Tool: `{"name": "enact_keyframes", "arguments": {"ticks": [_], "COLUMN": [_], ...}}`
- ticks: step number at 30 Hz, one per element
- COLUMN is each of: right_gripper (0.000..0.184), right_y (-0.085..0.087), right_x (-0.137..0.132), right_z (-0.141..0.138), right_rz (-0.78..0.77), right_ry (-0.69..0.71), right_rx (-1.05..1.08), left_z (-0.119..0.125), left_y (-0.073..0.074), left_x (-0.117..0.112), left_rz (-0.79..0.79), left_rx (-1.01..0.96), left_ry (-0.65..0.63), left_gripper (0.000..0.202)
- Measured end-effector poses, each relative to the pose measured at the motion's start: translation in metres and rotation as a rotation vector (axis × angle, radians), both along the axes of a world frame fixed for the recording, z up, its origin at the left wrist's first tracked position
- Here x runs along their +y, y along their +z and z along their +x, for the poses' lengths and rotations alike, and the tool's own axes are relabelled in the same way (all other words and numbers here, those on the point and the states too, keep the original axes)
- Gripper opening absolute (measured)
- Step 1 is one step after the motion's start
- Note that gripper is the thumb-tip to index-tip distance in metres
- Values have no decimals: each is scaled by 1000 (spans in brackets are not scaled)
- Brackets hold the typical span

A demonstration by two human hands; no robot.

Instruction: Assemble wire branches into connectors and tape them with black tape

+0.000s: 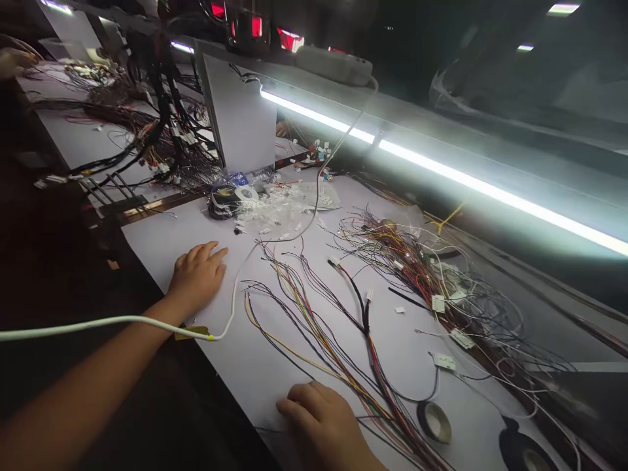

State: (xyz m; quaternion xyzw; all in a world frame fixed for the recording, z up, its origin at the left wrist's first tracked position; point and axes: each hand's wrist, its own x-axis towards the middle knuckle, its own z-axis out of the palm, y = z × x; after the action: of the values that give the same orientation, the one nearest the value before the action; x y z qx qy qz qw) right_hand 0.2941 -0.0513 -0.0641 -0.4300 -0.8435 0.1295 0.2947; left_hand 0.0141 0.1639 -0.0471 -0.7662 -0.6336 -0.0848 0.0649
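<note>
My left hand [197,278] lies palm down near the table's left edge, fingers apart, with nothing in it. A pale cable [234,294] runs across my left forearm and along the table beside that hand. At the front edge, my right hand [326,418] has its fingers curled downward; what lies under them is hidden. A thin dark wire shows on either side of it. Just right of it stretches a wire harness [338,356] of yellow, red and dark wires, loose ends fanned toward the back. White connectors [369,296] tip its short black-wrapped branches.
A tangled wire pile [412,261] with white connectors lies at the right. Tape rolls [434,422] sit at front right. Plastic bags [275,209] of small parts are at the back, below a lit tube [441,170]. More harnesses [161,137] crowd the neighbouring table.
</note>
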Motion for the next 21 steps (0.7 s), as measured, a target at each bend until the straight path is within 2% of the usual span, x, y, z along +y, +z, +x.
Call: {"name": "enact_keyframes", "arguments": {"ticks": [4,6,7,10,12,14,15,18,19,21], "right_gripper": [28,27,27,27,30,32,32,29,28,23], "right_y": [-1,-3,-4,-6,-6,-5,-4,2,4,10], "right_x": [6,7,7,7,6,5,3,-4,-6,-8], "right_z": [8,13,14,15,15,18,20,29,33,43], "right_rz": [82,67,53,53,40,-27,-70,-198,-229,-290], "right_ry": [-295,-373,-351,-164,-196,-303,-297,-130,-123,-227], "right_rx": [-22,-76,-82,-19,2,-25,-33,37,76,116], "left_z": [5,13,19,41,55,64,65,61,58,56], "left_y": [-3,-5,-6,-8,-9,-11,-13,-16,-17,-16], "left_x": [-48,-79,-94,-133,-146,-147,-143,-126,-122,-117], "left_rz": [-14,-67,-101,-163,-174,-181,-185,-164,-139,-80], "left_rx": [-129,-192,-211,-218,-192,-163,-151,-136,-145,-179], "left_ry": [-178,-283,-366,-671,-801,-805,-772,-601,-545,-462], "left_gripper": [37,33,31,30,39,42,41,37,35,31]}}
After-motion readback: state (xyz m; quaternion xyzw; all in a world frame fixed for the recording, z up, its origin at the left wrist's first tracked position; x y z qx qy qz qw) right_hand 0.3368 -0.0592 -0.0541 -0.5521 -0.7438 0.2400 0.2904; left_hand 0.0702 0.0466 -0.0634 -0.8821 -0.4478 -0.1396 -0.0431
